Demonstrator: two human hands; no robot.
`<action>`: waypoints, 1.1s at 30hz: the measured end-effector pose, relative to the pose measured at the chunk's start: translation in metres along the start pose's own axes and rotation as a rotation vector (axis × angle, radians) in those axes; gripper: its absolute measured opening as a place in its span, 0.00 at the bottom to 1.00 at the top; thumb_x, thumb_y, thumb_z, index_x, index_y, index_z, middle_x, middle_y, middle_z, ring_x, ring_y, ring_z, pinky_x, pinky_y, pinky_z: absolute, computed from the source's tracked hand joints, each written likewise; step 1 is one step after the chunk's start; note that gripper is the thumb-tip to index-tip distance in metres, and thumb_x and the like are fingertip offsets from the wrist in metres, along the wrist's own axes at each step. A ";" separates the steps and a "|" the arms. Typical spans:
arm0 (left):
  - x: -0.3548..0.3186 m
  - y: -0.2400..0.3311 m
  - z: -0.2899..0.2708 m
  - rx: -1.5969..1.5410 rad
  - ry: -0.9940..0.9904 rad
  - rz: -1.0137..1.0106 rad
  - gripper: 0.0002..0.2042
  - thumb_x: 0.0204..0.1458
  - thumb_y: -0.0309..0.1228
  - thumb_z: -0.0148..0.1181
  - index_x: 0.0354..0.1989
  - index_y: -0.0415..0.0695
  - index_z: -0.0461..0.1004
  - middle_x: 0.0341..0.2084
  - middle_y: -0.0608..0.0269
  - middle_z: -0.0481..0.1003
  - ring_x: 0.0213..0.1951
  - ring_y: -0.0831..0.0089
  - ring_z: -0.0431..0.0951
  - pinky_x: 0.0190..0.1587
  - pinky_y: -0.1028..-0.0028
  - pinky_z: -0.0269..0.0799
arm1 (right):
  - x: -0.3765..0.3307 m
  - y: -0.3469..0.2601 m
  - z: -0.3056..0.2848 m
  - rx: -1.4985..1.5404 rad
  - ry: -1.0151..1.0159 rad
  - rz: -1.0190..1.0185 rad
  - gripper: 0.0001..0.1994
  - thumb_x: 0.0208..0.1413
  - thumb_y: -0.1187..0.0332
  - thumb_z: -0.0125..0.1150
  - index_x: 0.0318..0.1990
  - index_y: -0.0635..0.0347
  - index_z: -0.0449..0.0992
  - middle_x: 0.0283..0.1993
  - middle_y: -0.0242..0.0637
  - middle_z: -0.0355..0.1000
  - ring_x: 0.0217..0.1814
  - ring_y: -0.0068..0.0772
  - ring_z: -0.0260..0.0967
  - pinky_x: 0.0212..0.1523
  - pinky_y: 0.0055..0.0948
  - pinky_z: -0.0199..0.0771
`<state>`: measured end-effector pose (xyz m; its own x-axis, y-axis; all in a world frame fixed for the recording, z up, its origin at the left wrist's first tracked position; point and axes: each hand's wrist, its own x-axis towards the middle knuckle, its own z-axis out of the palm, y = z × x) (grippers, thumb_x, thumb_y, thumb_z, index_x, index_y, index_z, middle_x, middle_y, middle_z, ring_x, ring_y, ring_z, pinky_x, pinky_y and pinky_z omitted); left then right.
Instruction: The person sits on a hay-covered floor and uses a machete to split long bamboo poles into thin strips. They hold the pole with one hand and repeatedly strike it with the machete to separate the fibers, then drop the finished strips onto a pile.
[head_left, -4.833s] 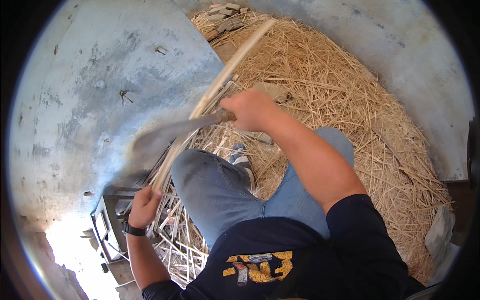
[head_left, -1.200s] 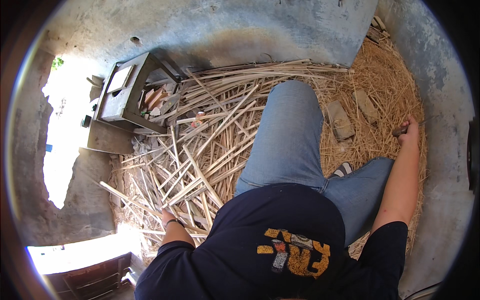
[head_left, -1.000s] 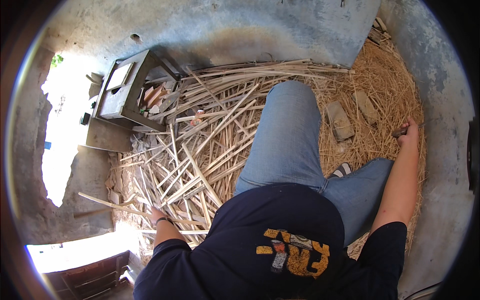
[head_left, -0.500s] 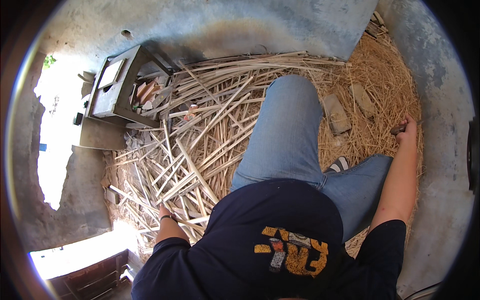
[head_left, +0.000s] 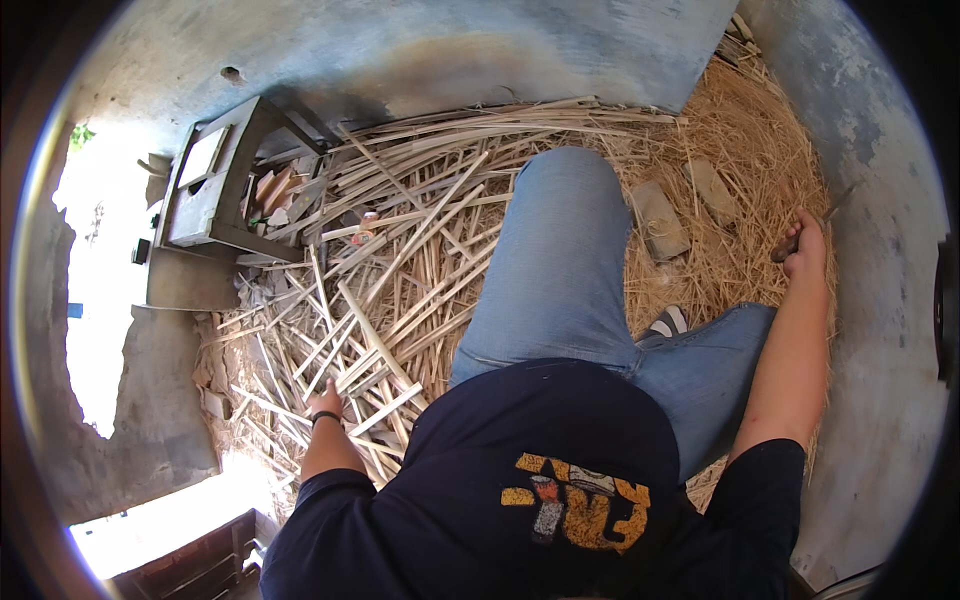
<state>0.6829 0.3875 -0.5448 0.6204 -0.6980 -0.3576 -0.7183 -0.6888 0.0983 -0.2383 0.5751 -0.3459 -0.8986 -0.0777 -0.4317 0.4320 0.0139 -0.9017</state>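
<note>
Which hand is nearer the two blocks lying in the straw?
Right. The right hand is to the right of the blocks, gripping a brown handle; the left hand is far left of them, among the pale sticks.

The knife (head_left: 785, 252) is well to the right of the jeans-clad left leg (head_left: 565, 270), in the right hand (head_left: 806, 242). Its brown handle shows on the side toward the leg; its thin, dark blade slants forward and away from the leg.

The sticks (head_left: 375, 335) are narrow, mostly straight and pale straw to grey. They form a loose heap left of the leg, lying low and crossing at many angles. A thicker, paler one slants across the top, pointing back toward the leg. Longer sticks lie roughly side by side just beyond the knee. Left of the leg, the left hand (head_left: 326, 400) is among the sticks; whether it grips one is unclear.
</note>
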 end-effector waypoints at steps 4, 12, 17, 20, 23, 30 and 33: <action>0.019 0.036 0.054 -0.014 -0.277 0.263 0.51 0.53 0.60 0.64 0.71 0.28 0.54 0.63 0.31 0.67 0.67 0.42 0.66 0.70 0.58 0.60 | -0.012 -0.012 -0.003 -0.181 -0.042 -0.136 0.13 0.62 0.60 0.66 0.28 0.48 0.70 0.22 0.22 0.64 0.22 0.18 0.62 0.24 0.25 0.62; -0.002 0.151 0.070 0.143 -0.276 0.590 0.48 0.52 0.52 0.67 0.72 0.32 0.50 0.64 0.30 0.64 0.66 0.44 0.66 0.68 0.57 0.63 | -0.079 -0.087 -0.019 -0.623 -0.195 -0.498 0.15 0.56 0.58 0.70 0.43 0.56 0.74 0.24 0.24 0.65 0.23 0.19 0.61 0.25 0.23 0.61; -0.012 0.219 0.084 0.302 -0.287 0.647 0.48 0.54 0.51 0.65 0.74 0.34 0.47 0.67 0.30 0.61 0.68 0.41 0.63 0.72 0.56 0.58 | -0.053 -0.058 -0.043 -0.840 -0.137 -0.452 0.15 0.54 0.57 0.72 0.38 0.56 0.75 0.21 0.24 0.64 0.20 0.18 0.59 0.23 0.24 0.59; -0.031 0.258 0.099 0.237 -0.301 0.698 0.48 0.54 0.50 0.65 0.74 0.35 0.48 0.69 0.31 0.57 0.70 0.41 0.60 0.72 0.57 0.58 | -0.026 -0.024 -0.058 -0.835 -0.166 -0.291 0.14 0.55 0.58 0.71 0.36 0.53 0.72 0.21 0.23 0.64 0.19 0.18 0.60 0.21 0.24 0.60; -0.044 0.299 0.112 0.303 -0.311 0.762 0.43 0.54 0.51 0.64 0.74 0.40 0.54 0.68 0.33 0.61 0.68 0.43 0.64 0.71 0.57 0.61 | -0.009 -0.007 -0.072 -0.866 -0.172 -0.160 0.14 0.56 0.58 0.71 0.34 0.51 0.70 0.21 0.24 0.65 0.17 0.19 0.61 0.19 0.23 0.59; -0.094 0.372 0.140 0.719 -0.412 0.847 0.44 0.52 0.59 0.64 0.67 0.34 0.65 0.54 0.39 0.76 0.59 0.46 0.76 0.62 0.60 0.73 | 0.015 0.009 -0.081 -0.860 -0.169 -0.032 0.14 0.58 0.58 0.70 0.34 0.50 0.69 0.22 0.24 0.66 0.18 0.19 0.61 0.19 0.23 0.60; -0.103 0.374 0.158 0.725 -0.449 0.790 0.44 0.52 0.59 0.64 0.67 0.34 0.64 0.59 0.38 0.72 0.60 0.47 0.75 0.63 0.61 0.72 | 0.016 0.012 -0.076 -0.851 -0.171 -0.032 0.12 0.58 0.60 0.70 0.34 0.51 0.70 0.22 0.24 0.65 0.18 0.18 0.59 0.19 0.23 0.58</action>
<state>0.3005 0.2323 -0.6183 -0.1445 -0.6507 -0.7454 -0.9573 0.2825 -0.0611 -0.2538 0.6500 -0.3651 -0.8559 -0.2386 -0.4588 0.1421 0.7445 -0.6523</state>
